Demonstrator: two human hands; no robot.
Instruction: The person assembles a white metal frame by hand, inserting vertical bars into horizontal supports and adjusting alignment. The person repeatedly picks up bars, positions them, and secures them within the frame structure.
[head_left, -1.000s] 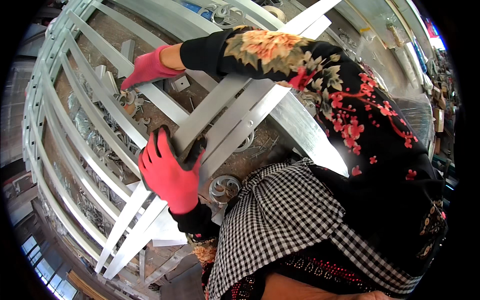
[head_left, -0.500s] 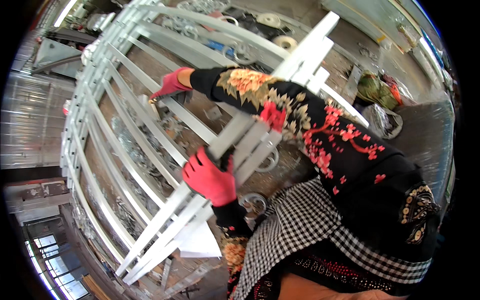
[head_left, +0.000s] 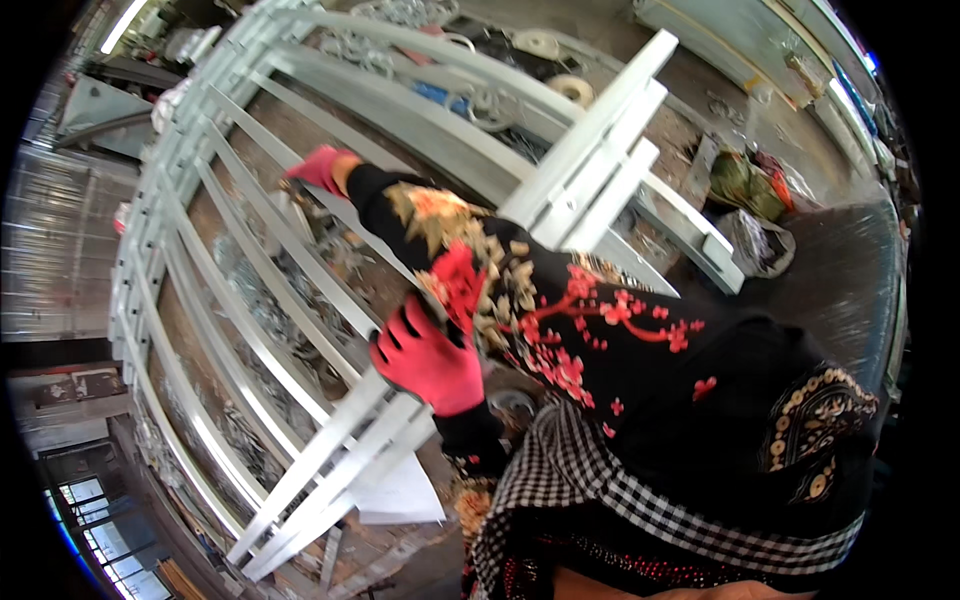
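Evidently, the head view shows 2 gloved hands occupied with separate places on the same metalwork. The left hand (head_left: 428,358) lies palm down over a bundle of at least 3 flat metal bars (head_left: 600,112), its fingers parted and bent over their edge. That posture looks like steadying, since the bars lie loosely side by side with staggered ends. The right sleeve (head_left: 560,300) hides the thumb, so I cannot tell whether the hand truly grips or merely presses.

The bars run slantwise in front of the body, crossing the nearer ends of the long pale slats (head_left: 250,124), which appear to bear their weight. The slats are spaced apart like rungs, their far ends meeting metal rails (head_left: 130,290) pierced by dark holes.

Beyond the left hand, the right hand (head_left: 322,168) is at a slat near the upper left, its arm stretched across the body, presumably because that spot is far off. Its fingertips are too blurred to tell whether they grasp anything. Metal offcuts litter the gaps between slats, and a white sheet (head_left: 402,492) lies beside the bars' lower portion.
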